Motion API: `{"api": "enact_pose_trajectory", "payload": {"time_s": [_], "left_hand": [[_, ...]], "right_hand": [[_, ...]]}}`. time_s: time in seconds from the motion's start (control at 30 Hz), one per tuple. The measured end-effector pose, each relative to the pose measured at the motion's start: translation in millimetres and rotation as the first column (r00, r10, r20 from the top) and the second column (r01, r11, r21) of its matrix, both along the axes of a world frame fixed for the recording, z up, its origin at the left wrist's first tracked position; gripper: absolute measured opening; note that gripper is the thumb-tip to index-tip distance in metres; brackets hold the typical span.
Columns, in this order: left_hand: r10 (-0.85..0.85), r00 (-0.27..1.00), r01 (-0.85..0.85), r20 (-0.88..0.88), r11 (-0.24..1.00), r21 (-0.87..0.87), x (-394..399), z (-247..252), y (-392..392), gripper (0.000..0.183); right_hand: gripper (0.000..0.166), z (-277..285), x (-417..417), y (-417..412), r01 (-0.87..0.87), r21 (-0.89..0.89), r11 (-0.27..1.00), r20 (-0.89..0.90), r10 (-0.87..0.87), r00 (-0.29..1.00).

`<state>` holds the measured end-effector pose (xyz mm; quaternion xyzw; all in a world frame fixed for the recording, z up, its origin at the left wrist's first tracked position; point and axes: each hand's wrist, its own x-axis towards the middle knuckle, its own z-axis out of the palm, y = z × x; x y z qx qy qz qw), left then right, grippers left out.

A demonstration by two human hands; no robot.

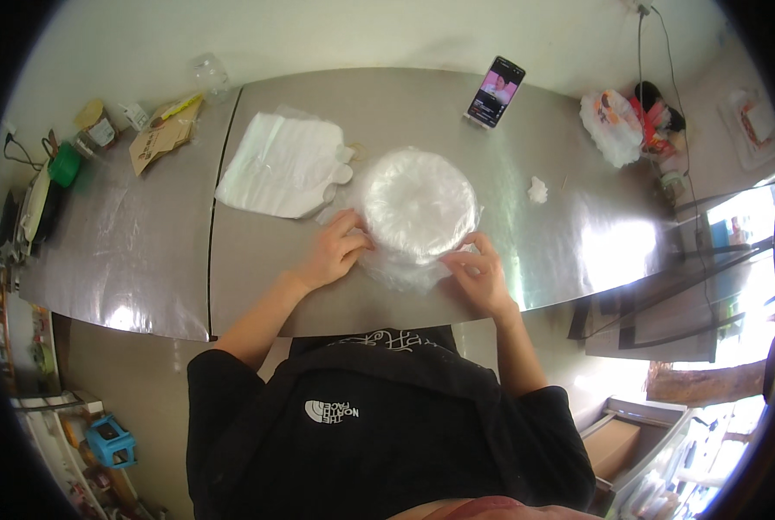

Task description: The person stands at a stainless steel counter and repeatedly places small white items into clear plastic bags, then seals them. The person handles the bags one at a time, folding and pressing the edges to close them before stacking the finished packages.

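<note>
A round, pale stack (420, 201), perhaps of disposable bowls or lids, sits on the metal table before me inside a clear plastic bag (404, 272). Loose film from the bag spreads toward me on the near side. My left hand (341, 248) grips the film at the stack's near left edge, fingers curled. At the near right edge, my right hand (482, 270) pinches the film between thumb and fingers. Just left of the stack lies a flat bundle of white plastic bags (287, 166), its scalloped handle end toward the stack.
A phone (495, 91) leans on a small stand at the back. A crumpled white scrap (538, 190) lies to the right, with a filled plastic bag (614, 127) beyond. Brown paper bags (165, 135), a clear jar (210, 78) and a green container (64, 164) stand left of the table seam.
</note>
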<state>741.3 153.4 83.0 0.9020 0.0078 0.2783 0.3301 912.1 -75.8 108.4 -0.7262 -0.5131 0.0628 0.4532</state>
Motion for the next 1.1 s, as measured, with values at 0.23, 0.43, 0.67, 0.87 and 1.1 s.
{"api": "enact_pose_trajectory", "payload": {"time_s": [0.23, 0.43, 0.67, 0.87, 1.1], "left_hand": [[0.107, 0.993, -0.117, -0.048, 0.906, -0.408, 0, 2, 20, 0.040], [-0.015, 0.977, -0.128, -0.212, 0.754, -0.644, 30, 1, 15, 0.045], [-0.041, 0.993, 0.011, -0.107, 0.965, -0.263, 49, 76, 28, 0.034], [0.043, 0.604, 0.533, -0.796, 0.721, 0.443, 94, 86, 6, 0.050], [0.152, 0.468, 0.595, -0.871, 0.674, 0.437, 118, 79, 10, 0.052]], "right_hand": [[0.034, -6, 33, -19, 0.057, -0.084, 0.995, -0.215, -0.074, 0.974], [0.051, -14, 35, 5, 0.075, -0.282, 0.956, -0.316, -0.167, 0.934], [0.033, 37, 55, 24, 0.204, 0.143, 0.968, 0.014, -0.208, 0.978], [0.025, 64, 41, 71, -0.033, -0.643, 0.765, 0.464, 0.423, 0.778], [0.030, 34, 68, 79, -0.072, -0.711, 0.700, 0.413, 0.498, 0.762]]}}
